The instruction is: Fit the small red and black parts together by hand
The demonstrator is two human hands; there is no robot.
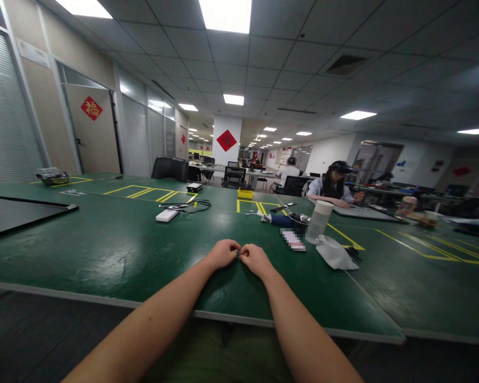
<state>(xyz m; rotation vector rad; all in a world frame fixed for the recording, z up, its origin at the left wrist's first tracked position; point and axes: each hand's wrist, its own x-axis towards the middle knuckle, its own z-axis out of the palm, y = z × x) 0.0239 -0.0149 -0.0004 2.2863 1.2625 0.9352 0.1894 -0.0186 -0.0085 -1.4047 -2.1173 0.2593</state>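
Both my forearms reach out over the green table [104, 250]. My left hand [222, 253] and my right hand [254, 259] rest on the tabletop with fingers curled, their fingertips meeting in a pinch around something small and dark that I cannot make out. Beyond my right hand lie a small patterned card [293, 239], a crumpled white cloth [335, 252] and an upright translucent plastic cup [318, 222]. A metal bowl [299, 218] and a blue object [277, 220] sit just behind the card.
A white box [166, 215] and black cables [191, 205] lie further back left. A dark flat board [19, 211] sits at the far left. Yellow tape lines mark the table. A seated person [333, 186] works at the far right, with office chairs and desks behind.
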